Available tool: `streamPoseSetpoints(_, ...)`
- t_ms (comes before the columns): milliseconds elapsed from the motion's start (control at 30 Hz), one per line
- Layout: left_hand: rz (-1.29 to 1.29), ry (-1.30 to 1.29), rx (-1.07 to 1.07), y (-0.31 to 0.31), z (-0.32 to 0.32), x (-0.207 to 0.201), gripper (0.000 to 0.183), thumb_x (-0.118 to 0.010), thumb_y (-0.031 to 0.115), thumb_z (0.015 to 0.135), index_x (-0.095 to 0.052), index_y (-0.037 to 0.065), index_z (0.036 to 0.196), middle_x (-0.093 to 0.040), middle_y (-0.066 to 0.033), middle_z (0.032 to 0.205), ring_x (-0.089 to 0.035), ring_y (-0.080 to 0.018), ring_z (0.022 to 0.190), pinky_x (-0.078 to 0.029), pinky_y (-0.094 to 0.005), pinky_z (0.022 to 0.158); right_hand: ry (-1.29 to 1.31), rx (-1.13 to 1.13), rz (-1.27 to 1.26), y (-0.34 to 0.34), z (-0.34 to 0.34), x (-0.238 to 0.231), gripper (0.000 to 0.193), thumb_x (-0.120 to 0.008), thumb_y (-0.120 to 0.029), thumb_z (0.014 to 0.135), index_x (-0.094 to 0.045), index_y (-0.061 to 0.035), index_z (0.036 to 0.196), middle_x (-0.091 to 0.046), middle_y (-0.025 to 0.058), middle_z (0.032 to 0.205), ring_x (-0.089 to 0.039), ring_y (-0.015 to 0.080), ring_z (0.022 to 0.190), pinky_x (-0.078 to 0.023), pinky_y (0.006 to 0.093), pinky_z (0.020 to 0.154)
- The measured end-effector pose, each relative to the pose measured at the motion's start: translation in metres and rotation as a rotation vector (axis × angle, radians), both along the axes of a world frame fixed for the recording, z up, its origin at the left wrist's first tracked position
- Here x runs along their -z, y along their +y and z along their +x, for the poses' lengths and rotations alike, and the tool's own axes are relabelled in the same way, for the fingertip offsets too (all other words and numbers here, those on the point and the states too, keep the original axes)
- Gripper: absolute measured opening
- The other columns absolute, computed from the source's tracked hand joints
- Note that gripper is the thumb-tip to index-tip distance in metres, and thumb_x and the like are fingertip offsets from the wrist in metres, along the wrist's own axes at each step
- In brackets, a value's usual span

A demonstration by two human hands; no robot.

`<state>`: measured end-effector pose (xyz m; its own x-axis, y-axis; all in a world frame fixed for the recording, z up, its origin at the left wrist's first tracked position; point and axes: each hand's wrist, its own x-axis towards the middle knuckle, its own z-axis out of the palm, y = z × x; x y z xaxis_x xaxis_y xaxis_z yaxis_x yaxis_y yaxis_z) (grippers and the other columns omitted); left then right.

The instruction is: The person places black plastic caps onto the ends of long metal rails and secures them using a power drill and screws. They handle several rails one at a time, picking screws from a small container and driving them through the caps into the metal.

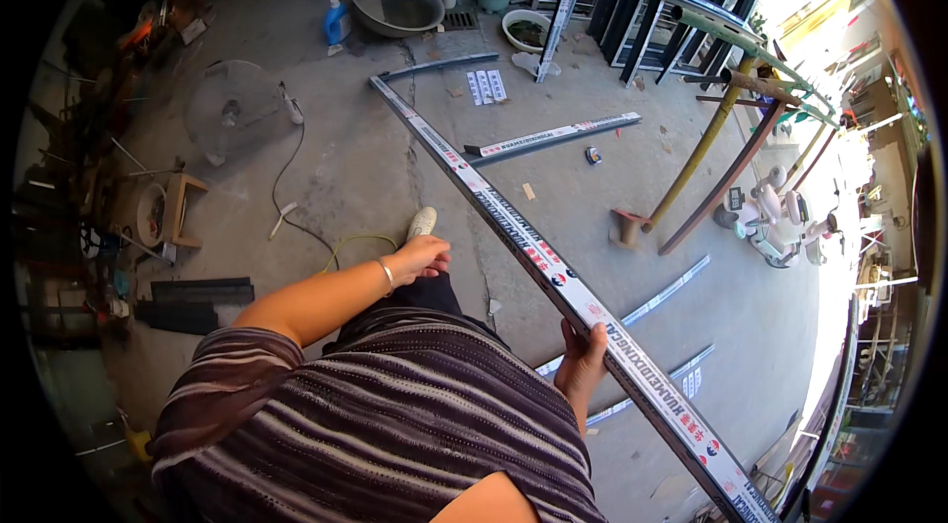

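Observation:
A long dark metal profile (pixel 523 244), with a white printed film along its face, runs diagonally from the far middle to the lower right. My right hand (pixel 581 365) grips it from below, with the thumb over its near edge. At its far end, a shorter dark bar (pixel 439 65) meets it at a corner. My left hand (pixel 420 261), a bangle on its wrist, hangs in front of my body with its fingers loosely curled. Nothing shows in that hand, and it is apart from the profile. A pale shoe (pixel 422 223) shows just beyond it.
Film-covered bars (pixel 558 136) lie on the concrete floor. A round standing fan (pixel 232 113) trails its cable to the left. Far back are a large metal basin (pixel 397 4), a blue bottle (pixel 337 21) and dark frames (pixel 681 4). A pole stand (pixel 696 158) and a scooter (pixel 780 217) stand right.

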<state>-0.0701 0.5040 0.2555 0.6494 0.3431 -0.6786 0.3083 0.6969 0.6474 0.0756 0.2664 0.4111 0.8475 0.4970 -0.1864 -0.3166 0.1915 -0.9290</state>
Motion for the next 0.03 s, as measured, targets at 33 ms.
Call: streamPoseSetpoints(33,0.060,0.044,-0.011,0.0193,-0.0142,0.0093,0.048,-0.057,0.049,0.092,-0.055,0.009,0.119,-0.061,-0.0053,0.097,-0.061,-0.0189,0.089,-0.049,-0.0311,0.072,-0.001,0.001,-0.007,0.0135,-0.0027,0.0008,0.049,-0.066,-0.030,0.086,-0.050,-0.0003,0.122,-0.060,0.0142,0.122,-0.060,0.0233,0.113,-0.053,0.0372,0.093)
